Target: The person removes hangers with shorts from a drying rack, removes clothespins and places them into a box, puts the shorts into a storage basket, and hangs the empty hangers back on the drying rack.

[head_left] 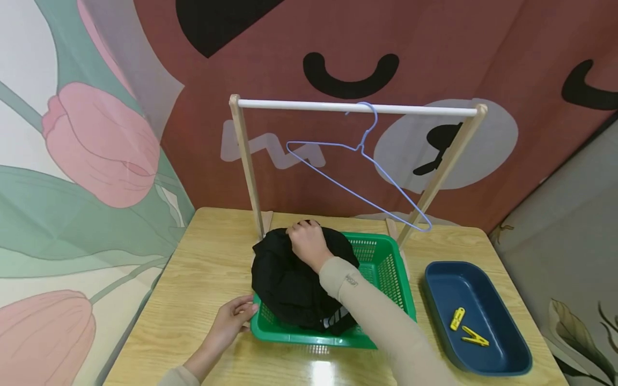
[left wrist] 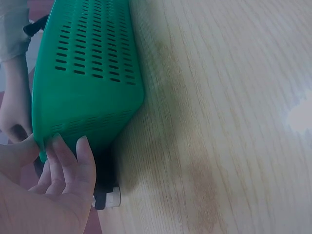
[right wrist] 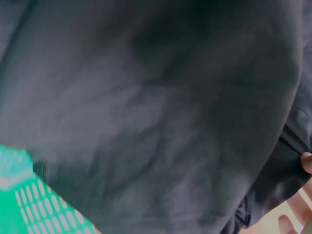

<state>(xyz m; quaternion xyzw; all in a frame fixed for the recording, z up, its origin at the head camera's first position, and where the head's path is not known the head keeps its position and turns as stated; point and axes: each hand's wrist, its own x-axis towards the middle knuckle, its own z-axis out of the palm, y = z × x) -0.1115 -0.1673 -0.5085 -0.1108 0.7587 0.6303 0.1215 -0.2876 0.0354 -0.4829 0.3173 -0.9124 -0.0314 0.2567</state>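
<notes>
A bunched black garment (head_left: 289,279) with white stripes near its lower edge lies in a green plastic basket (head_left: 386,246) and bulges above the rim. My right hand (head_left: 309,244) grips the top of the garment; in the right wrist view the cloth (right wrist: 146,122) fills most of the picture, and only some fingertips show at the right edge. At the basket's front left corner, my left hand (head_left: 234,316) holds the rim. The left wrist view shows that hand (left wrist: 58,190) with its thumb at the rim and its fingers against the outer wall.
Behind the basket stands a wooden rack with a white bar (head_left: 299,105), and a blue hanger (head_left: 338,185) hangs from it. To the right, a dark blue tray (head_left: 483,292) contains two yellow clothespins (head_left: 475,336). All stand on a wooden table (head_left: 203,262).
</notes>
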